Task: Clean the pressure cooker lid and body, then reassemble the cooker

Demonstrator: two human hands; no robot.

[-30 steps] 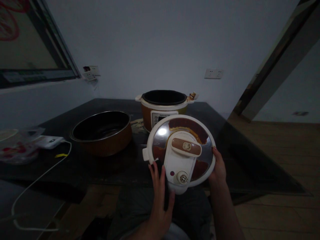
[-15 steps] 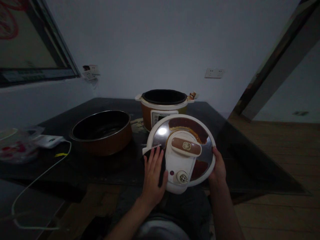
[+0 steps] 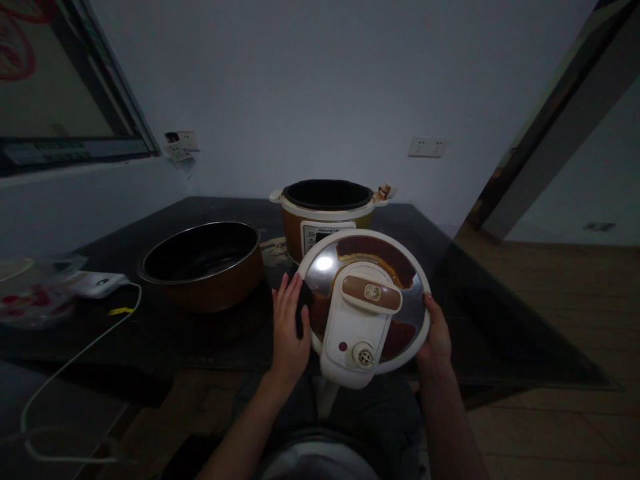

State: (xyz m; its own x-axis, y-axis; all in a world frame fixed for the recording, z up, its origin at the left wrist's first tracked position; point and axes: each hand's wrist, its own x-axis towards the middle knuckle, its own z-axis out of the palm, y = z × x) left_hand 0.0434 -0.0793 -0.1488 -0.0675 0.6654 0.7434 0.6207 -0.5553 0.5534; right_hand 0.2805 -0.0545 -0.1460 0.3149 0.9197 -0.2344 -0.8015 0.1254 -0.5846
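A round pressure-cooker lid (image 3: 370, 267), white-rimmed with a shiny metal top, brown patches and a white handle, is held tilted toward me over my lap. My right hand (image 3: 436, 333) grips its right rim. My left hand (image 3: 289, 327) presses flat against the lid's left edge, fingers stretched upward, with a dark cloth or sponge (image 3: 303, 308) under them. Behind the lid the cooker base (image 3: 326, 213) stands open on the dark table (image 3: 150, 333).
A brown inner pot (image 3: 205, 263) sits left of the cooker base. At far left lie a white device (image 3: 97, 283) with a white cable (image 3: 75, 360) and a plastic bag (image 3: 30, 293). Wall sockets (image 3: 427, 147) are behind; wooden floor lies to the right.
My left hand has slid from the lid's lower front up and left along its edge with the dark cloth. The right hand has stayed on the rim.
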